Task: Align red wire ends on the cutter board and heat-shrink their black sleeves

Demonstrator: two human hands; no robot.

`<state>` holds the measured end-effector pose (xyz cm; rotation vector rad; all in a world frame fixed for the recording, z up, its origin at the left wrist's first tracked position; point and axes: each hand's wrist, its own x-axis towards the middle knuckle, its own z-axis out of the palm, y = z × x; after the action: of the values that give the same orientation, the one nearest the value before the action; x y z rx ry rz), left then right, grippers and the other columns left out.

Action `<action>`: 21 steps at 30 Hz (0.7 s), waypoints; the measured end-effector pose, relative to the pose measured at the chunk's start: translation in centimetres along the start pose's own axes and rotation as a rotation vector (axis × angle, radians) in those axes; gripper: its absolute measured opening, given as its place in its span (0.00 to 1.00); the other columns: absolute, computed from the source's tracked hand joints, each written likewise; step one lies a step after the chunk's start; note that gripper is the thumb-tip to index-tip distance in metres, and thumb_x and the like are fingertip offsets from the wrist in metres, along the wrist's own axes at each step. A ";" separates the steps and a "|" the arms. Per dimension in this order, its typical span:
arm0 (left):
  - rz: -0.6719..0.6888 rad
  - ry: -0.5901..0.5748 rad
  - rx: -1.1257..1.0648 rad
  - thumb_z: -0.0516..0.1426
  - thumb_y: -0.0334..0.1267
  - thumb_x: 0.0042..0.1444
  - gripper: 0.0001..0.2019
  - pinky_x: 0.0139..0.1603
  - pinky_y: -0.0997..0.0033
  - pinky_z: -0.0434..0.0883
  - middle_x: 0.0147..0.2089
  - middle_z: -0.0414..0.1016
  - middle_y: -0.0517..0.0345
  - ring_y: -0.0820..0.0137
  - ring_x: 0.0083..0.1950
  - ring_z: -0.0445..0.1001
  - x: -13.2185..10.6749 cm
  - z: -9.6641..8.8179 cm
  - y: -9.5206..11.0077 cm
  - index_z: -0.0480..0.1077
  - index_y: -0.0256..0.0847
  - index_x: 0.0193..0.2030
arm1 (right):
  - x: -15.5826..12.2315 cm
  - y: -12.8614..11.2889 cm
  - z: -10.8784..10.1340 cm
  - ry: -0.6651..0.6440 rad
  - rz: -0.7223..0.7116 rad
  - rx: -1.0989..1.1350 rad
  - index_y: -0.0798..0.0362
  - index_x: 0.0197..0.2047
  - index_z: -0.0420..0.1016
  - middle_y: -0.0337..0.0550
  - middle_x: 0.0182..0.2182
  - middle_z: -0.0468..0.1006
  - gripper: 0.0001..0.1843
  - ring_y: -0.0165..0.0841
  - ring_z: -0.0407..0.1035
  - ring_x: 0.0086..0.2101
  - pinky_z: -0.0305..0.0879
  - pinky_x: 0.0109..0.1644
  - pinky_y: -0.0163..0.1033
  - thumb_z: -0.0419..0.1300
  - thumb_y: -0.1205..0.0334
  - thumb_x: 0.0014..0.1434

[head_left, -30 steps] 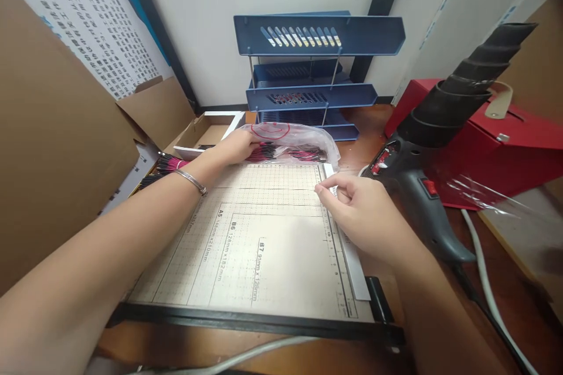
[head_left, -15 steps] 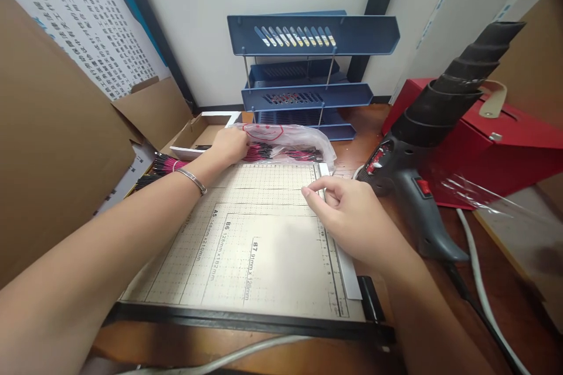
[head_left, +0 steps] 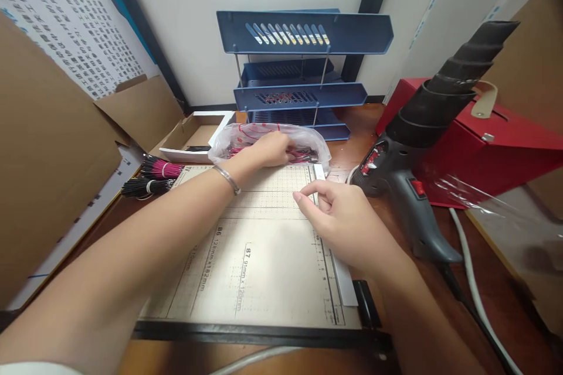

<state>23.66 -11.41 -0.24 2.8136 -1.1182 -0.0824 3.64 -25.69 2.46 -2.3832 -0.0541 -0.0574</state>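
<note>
My left hand (head_left: 275, 149) reaches into an open clear plastic bag (head_left: 323, 143) of thin pink-and-black wire pieces (head_left: 303, 156). Its fingers curl downward at the right part of the bag. The fingertips are hidden, so what they grip cannot be made out. My right hand (head_left: 332, 211) hovers over the right edge of a paper trimmer board (head_left: 285, 269), with thumb and index finger pinched together. Anything between those fingertips is too small to name. A white strip (head_left: 345, 284) lies along the board's right side, partly under that hand.
Tied bundles of pink wires (head_left: 160, 168) and black wires (head_left: 147, 186) lie left of the board. Behind stand a small open carton (head_left: 193, 129) and a blue tiered tray (head_left: 303, 32). A heat gun (head_left: 422, 187) and a red box (head_left: 519, 135) stand right.
My left hand has moved right, from the bag's left end to its right part, uncovering the wire bundles. My right hand keeps its pinch near the board's edge. The view has shifted slightly.
</note>
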 end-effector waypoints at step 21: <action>0.046 -0.123 0.061 0.60 0.39 0.55 0.09 0.38 0.66 0.65 0.37 0.81 0.51 0.62 0.38 0.75 3.6 0.6 1.2 0.82 0.43 0.37 | 0.2 -0.2 0.1 -0.048 0.037 -0.012 0.44 0.36 0.81 0.33 0.16 0.63 0.14 0.29 0.55 0.23 0.48 0.28 0.36 0.56 0.49 0.64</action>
<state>25.41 -14.83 -0.74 2.8684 -1.2307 -0.2235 3.80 -25.52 2.52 -2.3971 -0.0321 0.0166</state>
